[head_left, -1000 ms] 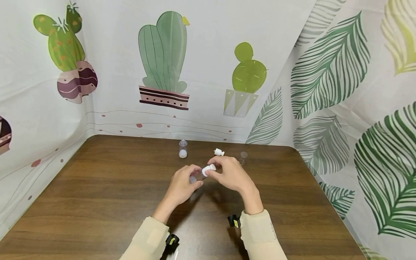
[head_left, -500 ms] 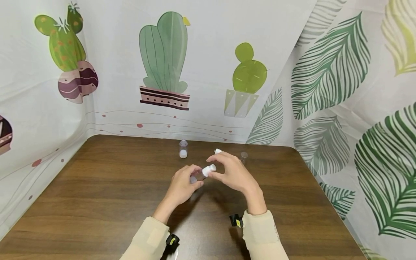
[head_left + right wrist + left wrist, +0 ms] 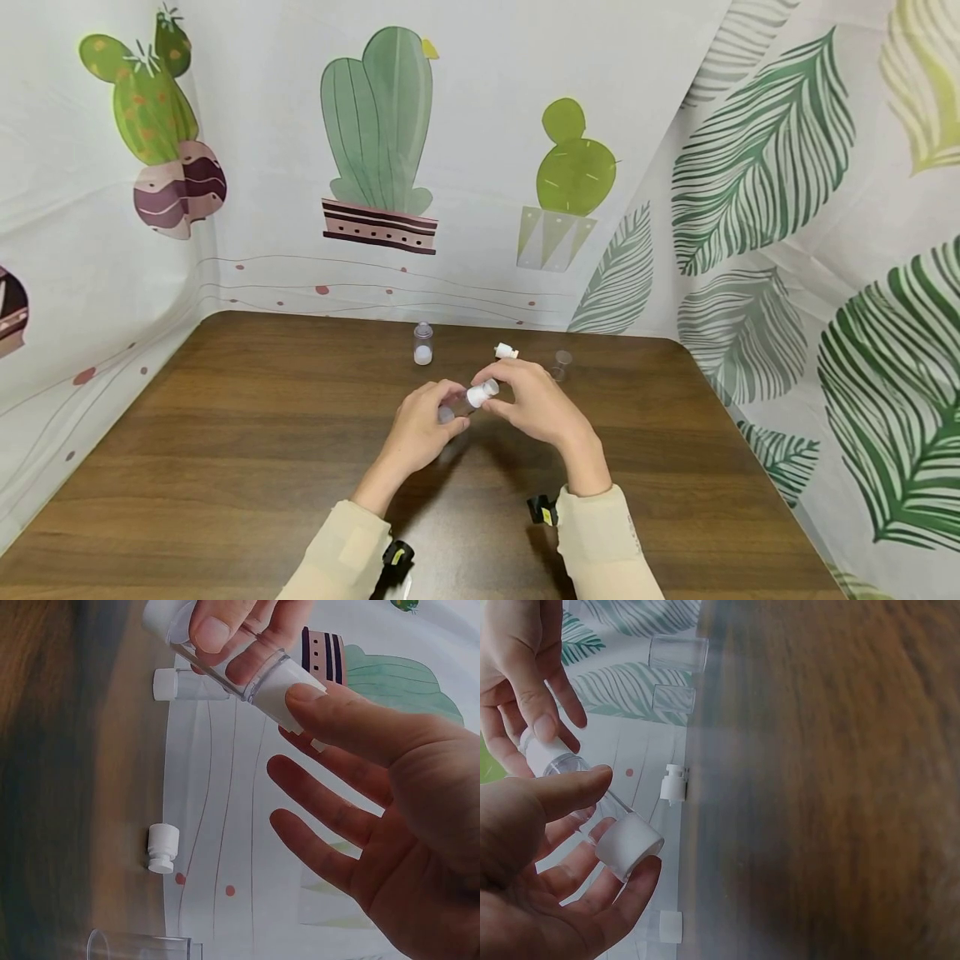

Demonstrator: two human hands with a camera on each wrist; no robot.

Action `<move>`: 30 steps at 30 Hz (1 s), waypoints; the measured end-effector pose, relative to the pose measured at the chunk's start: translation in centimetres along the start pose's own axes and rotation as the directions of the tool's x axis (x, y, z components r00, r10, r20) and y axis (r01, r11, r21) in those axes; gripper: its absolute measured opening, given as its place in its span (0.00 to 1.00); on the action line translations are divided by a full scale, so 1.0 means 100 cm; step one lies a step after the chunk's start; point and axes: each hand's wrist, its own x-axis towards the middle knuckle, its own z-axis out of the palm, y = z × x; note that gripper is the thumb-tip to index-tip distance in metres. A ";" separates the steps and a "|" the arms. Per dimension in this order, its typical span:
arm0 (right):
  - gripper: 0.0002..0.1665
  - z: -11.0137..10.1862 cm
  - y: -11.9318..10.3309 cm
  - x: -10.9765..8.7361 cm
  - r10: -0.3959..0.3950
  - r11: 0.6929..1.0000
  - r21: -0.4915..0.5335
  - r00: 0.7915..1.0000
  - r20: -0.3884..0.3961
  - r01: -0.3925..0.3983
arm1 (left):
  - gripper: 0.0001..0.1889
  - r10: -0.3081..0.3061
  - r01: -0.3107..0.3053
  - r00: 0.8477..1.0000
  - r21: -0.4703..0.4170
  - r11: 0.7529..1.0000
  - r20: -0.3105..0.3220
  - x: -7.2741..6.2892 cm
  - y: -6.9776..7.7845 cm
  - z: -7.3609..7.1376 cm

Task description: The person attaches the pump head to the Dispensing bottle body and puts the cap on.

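Observation:
My left hand [image 3: 422, 425] grips a small clear bottle [image 3: 630, 844] whose bottom end is white inside, tilted above the table. A white pump top [image 3: 477, 395] sits at the bottle's upper end. Thumb and index finger of my right hand [image 3: 536, 404] pinch this pump top, while the other fingers extend loosely, as the right wrist view shows. The held bottle's clear middle is partly hidden by my left fingers.
Toward the back of the brown table [image 3: 262, 433] stands another clear bottle [image 3: 423, 346] with a white bottom. Right of it lies a second white pump top [image 3: 506, 351]. Two clear caps [image 3: 678, 652] are farther right. A patterned cloth [image 3: 480, 275] hangs behind the table.
Half a second ago my right fingers spread away from the pump top and the hand sat slightly right. Now they are back around it. My left hand and the bottle stay in place.

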 end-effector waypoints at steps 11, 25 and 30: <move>0.10 0.001 0.001 0.001 0.008 1.000 -0.006 1.000 -0.005 -0.008 | 0.18 0.006 -0.006 1.000 0.012 1.000 -0.001 0.000 -0.001 0.001; 0.07 0.004 0.001 0.002 0.085 0.996 0.015 0.996 -0.017 -0.085 | 0.18 0.012 -0.012 1.000 0.009 1.000 0.005 0.000 0.001 0.001; 0.07 0.004 0.000 0.002 0.120 0.993 0.017 0.993 -0.018 -0.120 | 0.18 0.014 -0.014 1.000 0.007 1.000 0.005 0.000 0.001 0.000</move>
